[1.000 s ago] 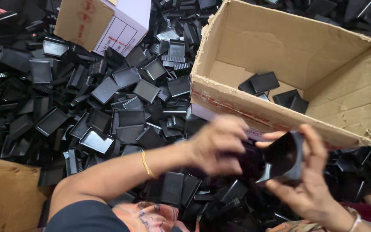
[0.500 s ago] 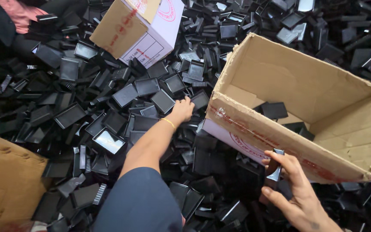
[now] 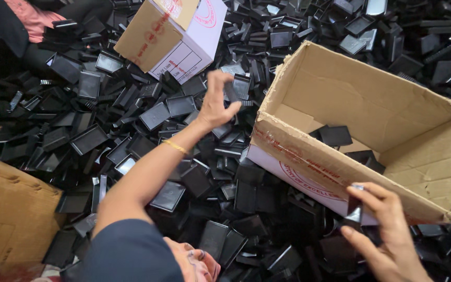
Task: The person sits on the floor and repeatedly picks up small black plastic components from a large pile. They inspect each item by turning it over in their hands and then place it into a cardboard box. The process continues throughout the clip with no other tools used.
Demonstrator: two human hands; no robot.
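Since half second ago, your left hand (image 3: 217, 107) has lifted off pile, now pinching small black plastic lid (image 3: 231, 92) between thumb and fingers, above heap just beside open cardboard box's (image 3: 309, 151) left corner. Your right hand (image 3: 387, 235) grips another black lid (image 3: 354, 208), pressed against box's near wall. Few black lids (image 3: 335, 136) lie inside box on its floor. Heap of black lids (image 3: 131, 130) spreads all around. Closed brown-and-white carton (image 3: 168, 36) sits atop heap at far edge. Flat cardboard (image 3: 6, 219) lies at near left corner.
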